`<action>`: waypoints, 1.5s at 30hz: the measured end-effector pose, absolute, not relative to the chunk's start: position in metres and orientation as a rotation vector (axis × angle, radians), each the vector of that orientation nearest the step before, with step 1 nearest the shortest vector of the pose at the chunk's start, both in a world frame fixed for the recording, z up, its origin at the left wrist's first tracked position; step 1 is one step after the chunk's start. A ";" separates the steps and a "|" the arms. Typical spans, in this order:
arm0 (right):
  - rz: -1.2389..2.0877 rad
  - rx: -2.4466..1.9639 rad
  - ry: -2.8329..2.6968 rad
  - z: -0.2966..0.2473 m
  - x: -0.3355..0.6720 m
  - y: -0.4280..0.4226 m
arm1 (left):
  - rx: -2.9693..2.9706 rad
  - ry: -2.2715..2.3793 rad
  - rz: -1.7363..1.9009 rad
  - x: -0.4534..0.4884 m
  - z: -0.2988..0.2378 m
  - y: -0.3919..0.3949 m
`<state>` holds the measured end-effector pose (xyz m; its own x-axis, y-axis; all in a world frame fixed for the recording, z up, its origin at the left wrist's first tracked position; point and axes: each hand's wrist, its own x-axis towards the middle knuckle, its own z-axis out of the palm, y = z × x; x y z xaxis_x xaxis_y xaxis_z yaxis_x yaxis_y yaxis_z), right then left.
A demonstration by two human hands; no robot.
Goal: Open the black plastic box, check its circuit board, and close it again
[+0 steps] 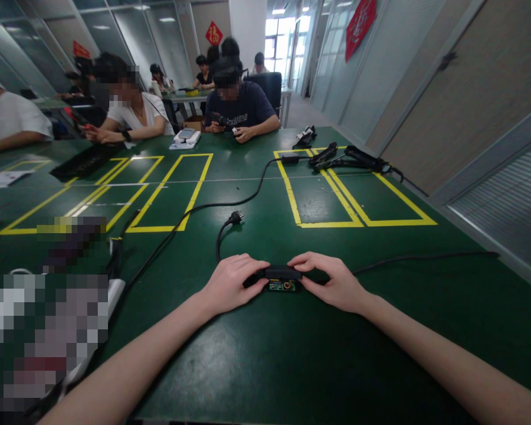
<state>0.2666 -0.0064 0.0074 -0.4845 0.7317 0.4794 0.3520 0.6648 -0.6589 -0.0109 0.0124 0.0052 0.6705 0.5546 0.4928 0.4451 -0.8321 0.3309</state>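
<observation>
A small black power adapter (282, 277) lies on the green table (292, 354), its case partly open so a green circuit board shows at the front. My left hand (230, 282) grips its left end with curled fingers. My right hand (331, 281) pinches its right end. A black cable with a plug (234, 219) runs off behind the left hand; another cable (425, 258) trails to the right.
Yellow taped rectangles (327, 195) mark the table. More black adapters and cables (349, 158) lie at the far right. A white power strip (114, 290) sits at the left. Several people sit at the far end, one holding a tool.
</observation>
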 end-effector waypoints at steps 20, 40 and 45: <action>0.526 -0.692 -2.326 0.004 0.267 -0.006 | 2.641 0.743 0.756 -0.010 0.005 0.011; 0.169 -0.797 -2.551 0.007 0.261 -0.010 | 2.877 0.820 0.632 -0.001 0.002 0.005; 0.052 -0.791 -2.559 0.008 0.260 -0.012 | 2.857 0.785 0.719 0.002 0.004 0.003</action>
<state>0.2598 -0.0124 0.0080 -0.7297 0.5433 0.4152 0.5260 0.8340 -0.1667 0.0015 0.0035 0.0043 0.7568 0.5032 0.4173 0.4595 -0.8635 0.2078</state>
